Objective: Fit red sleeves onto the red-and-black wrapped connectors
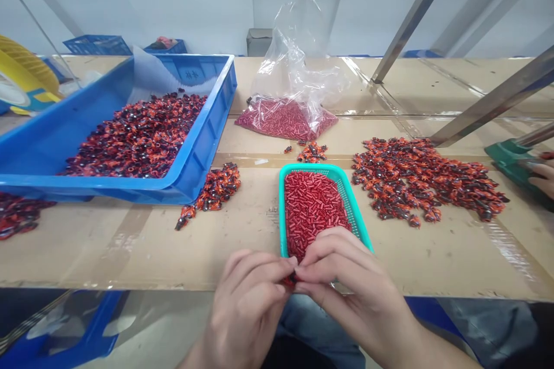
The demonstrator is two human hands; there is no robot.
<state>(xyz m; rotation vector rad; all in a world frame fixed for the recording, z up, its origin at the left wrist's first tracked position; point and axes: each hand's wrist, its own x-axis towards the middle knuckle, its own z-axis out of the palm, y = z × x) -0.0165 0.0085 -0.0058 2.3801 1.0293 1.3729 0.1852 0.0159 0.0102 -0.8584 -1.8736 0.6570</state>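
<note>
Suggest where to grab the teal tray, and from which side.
Pinch the far rim of the teal tray, coming from beyond it. That edge is bare, while the left hand and right hand work over the near end. The tray lies flat and shallow, heaped with red tubes, so keep it level.

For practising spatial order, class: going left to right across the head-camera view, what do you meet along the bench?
Blue plastic crate → small heap of red-and-black pieces → teal basket of red tubes → large heap of red-and-black pieces → co-worker's hand
</note>
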